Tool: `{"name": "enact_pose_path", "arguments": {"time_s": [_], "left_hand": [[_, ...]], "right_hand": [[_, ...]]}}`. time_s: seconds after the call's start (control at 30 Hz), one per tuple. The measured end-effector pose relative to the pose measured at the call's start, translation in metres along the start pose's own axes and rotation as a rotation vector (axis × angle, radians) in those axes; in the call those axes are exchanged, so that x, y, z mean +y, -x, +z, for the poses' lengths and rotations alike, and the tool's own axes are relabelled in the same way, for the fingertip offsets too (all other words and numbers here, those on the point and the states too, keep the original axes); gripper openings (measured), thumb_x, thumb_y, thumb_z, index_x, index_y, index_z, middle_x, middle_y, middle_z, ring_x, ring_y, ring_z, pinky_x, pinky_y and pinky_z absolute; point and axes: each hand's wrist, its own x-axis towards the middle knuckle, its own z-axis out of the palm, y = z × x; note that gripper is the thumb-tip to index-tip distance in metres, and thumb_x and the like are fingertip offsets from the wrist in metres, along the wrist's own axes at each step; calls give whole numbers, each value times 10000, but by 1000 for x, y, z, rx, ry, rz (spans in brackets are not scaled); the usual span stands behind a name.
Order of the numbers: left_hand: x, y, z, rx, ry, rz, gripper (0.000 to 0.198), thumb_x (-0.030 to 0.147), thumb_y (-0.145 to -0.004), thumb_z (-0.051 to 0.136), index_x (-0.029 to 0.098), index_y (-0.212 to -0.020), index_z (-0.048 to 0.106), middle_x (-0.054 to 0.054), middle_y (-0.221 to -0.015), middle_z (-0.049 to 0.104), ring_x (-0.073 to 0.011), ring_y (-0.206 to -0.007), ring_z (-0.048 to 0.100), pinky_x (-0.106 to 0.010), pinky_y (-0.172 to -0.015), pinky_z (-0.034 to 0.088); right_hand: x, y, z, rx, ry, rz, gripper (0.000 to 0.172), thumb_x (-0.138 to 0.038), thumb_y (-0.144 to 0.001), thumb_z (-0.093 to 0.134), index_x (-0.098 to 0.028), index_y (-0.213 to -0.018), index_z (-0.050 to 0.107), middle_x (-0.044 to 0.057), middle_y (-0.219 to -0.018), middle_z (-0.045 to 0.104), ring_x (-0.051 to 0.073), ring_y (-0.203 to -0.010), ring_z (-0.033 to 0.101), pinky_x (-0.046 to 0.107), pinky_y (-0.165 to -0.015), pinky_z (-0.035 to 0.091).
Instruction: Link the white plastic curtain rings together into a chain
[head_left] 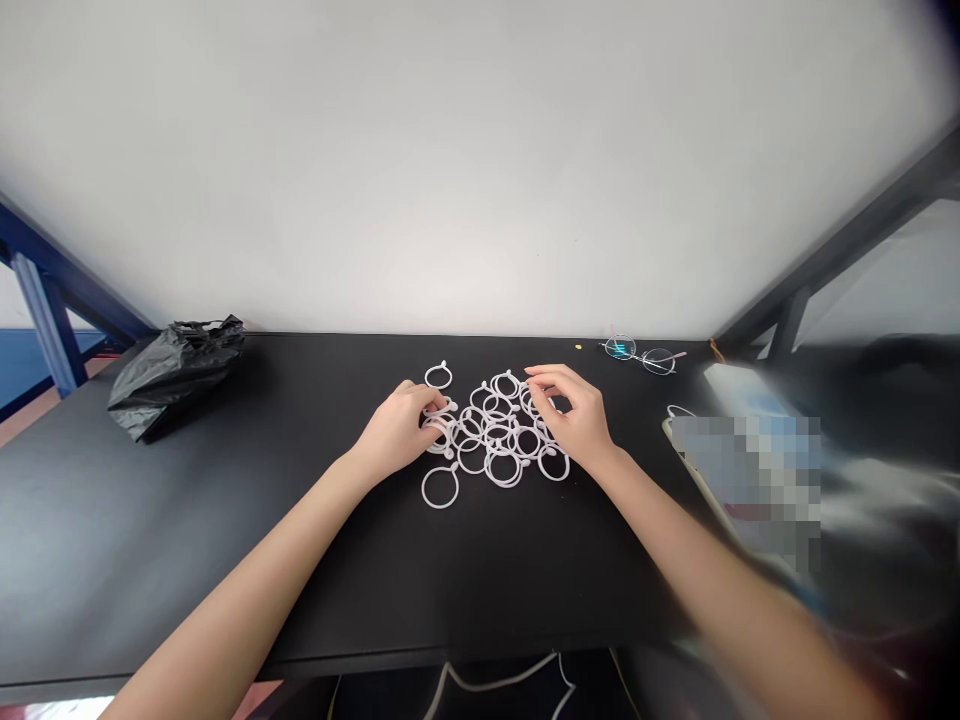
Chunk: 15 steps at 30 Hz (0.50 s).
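Note:
Many thin white rings [499,436], each with a small knob-like tab like a curtain ring, lie overlapping in a loose pile on the black table [360,560]. At the pile's left edge my left hand [401,425] has its thumb and fingers bent around a white ring; the exact grip is partly hidden. My right hand [576,412] is over the right edge, fingers curved and thumb apart from them, close to the rings beneath. One ring [439,487] lies apart nearer me, and another ring [439,376] lies behind my left fingers.
A crumpled black plastic bag [176,370] sits at the back left. Eyeglasses [640,354] lie near the wall at the back right. On the right are a blurred, pixelated flat object [742,480] and clear plastic wrapping [885,500]. Cables [502,684] hang below the front edge.

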Motion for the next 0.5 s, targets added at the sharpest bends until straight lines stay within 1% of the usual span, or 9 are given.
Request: {"name": "enact_pose_path", "arguments": {"time_s": [0.07, 0.13, 0.23, 0.3, 0.4, 0.43, 0.5], "left_hand": [[1, 2, -7, -10, 204, -28, 235, 140, -693, 563, 218, -914, 537, 13, -790, 607, -175, -746, 570, -296, -659, 460], [5, 4, -14, -68, 491, -90, 325, 175, -714, 609, 227, -1004, 471, 44, -755, 580, -134, -640, 551, -256, -569, 451], [15, 8, -22, -201, 841, -160, 411, 200, -745, 654, 239, -1085, 427, 62, -722, 533, -94, -558, 484, -178, -430, 355], [22, 11, -22, -298, 1003, -149, 406, 203, -762, 673, 243, -1094, 444, 71, -702, 482, -69, -524, 415, -156, -402, 293], [29, 14, -19, -410, 1154, -54, 358, 206, -779, 696, 233, -1071, 491, 75, -689, 399, -51, -529, 377, -159, -434, 292], [30, 15, -18, -430, 1166, -21, 342, 205, -787, 695, 228, -1069, 502, 71, -693, 394, -54, -545, 391, -166, -458, 312], [31, 16, -17, -460, 1158, 37, 319, 197, -807, 674, 224, -1078, 508, 56, -720, 425, -68, -594, 438, -184, -517, 361]], "right_hand": [[-2, 0, 0, 12, -9, -9, 121, -182, -895, 560, -186, -842, 668, 89, -996, 694, 157, -769, 648, 306, -657, 569], [-7, 1, 1, 17, -29, -21, 119, -175, -894, 559, -189, -853, 670, 84, -984, 694, 154, -759, 645, 302, -644, 565], [-18, 2, 2, -22, -93, -31, 117, -178, -892, 562, -203, -915, 674, 61, -922, 688, 142, -708, 630, 290, -604, 553], [-29, 4, 2, -102, -164, -16, 122, -203, -882, 586, -210, -975, 665, 49, -907, 676, 128, -667, 616, 280, -581, 548], [-48, 9, 3, -283, -312, 83, 178, -237, -861, 634, -217, -1037, 638, 39, -943, 675, 114, -656, 621, 265, -577, 554], [-54, 11, 3, -344, -361, 101, 224, -242, -846, 654, -220, -1067, 624, 43, -981, 674, 114, -665, 624, 259, -570, 555], [-64, 15, 6, -451, -455, 139, 391, -250, -800, 709, -233, -1167, 574, 60, -1088, 650, 135, -749, 644, 258, -580, 571]]}}
